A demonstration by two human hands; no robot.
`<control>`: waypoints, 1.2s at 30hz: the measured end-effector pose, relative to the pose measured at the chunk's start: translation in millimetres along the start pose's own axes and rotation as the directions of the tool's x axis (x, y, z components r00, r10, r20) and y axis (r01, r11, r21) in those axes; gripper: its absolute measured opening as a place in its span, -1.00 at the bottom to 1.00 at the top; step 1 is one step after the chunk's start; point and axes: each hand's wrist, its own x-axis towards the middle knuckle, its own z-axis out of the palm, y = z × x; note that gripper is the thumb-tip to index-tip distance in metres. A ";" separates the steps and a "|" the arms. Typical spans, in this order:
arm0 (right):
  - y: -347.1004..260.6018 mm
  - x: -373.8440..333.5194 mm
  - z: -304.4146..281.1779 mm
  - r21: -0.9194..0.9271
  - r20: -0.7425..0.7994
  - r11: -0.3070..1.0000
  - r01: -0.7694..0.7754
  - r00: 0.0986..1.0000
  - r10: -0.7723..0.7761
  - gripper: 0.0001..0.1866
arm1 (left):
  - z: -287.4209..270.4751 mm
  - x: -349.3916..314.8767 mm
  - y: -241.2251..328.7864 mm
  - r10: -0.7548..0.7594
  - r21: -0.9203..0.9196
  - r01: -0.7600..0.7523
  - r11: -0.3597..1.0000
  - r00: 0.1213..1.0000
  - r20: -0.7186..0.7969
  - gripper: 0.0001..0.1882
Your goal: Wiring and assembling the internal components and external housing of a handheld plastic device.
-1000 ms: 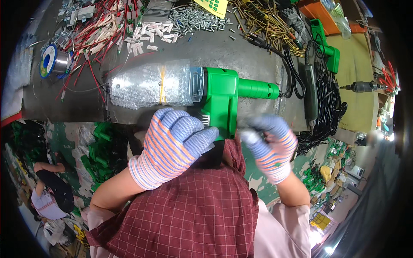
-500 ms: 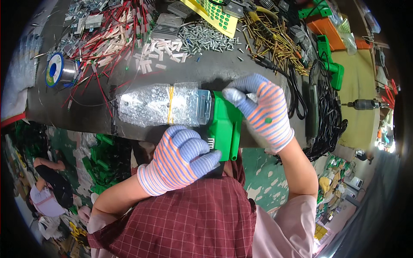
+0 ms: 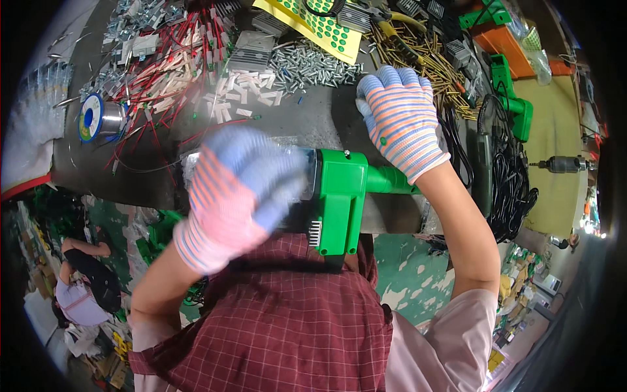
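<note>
A green plastic tool housing [image 3: 343, 196] lies near the bench's front edge, its round green handle [image 3: 386, 178] pointing right. A sheet of bubble wrap [image 3: 190, 171] covers the housing's left end, mostly hidden under my left hand [image 3: 241, 179]. That hand wears a striped glove and is smeared by motion, so its fingers do not read clearly. Beyond the handle, my gloved right hand [image 3: 400, 108] is above the bench, just short of a pile of long brass-coloured screws [image 3: 450, 88]. Its fingers are curled in, and whatever they may hold is hidden.
Small silver screws [image 3: 313, 64], white sleeves [image 3: 238, 88] and red wires [image 3: 189, 59] lie along the back. A solder spool [image 3: 101, 117] stands left; black cables [image 3: 509, 196] and a power screwdriver [image 3: 565, 163] are right. Another person [image 3: 85, 281] sits at far left.
My left hand has moved up and left across the bubble wrap. My right hand has left the green housing and moved farther back, uncovering the handle.
</note>
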 end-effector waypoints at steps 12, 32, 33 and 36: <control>2.0 -99.9 -70.3 0.906 0.251 0.139 -0.400 0.772 0.585 -0.82 | 30.3 75.9 -54.6 0.125 0.311 -0.154 0.938 0.986 0.114 -0.83; -16.9 -164.8 -36.0 0.943 0.010 0.257 -0.211 0.791 0.611 -0.74 | 22.5 87.5 17.1 -0.175 -0.416 0.456 0.786 0.811 0.559 -0.85; -15.8 -163.3 -34.6 0.917 -0.058 0.352 -0.187 0.811 0.582 -0.72 | 24.9 95.7 23.4 -0.151 -0.329 0.416 0.848 0.784 0.602 -0.82; -13.1 -154.4 -31.5 0.793 -0.267 0.599 -0.109 0.822 0.504 -0.71 | 46.7 99.2 34.9 -0.014 -0.356 0.254 0.899 0.830 0.558 -0.80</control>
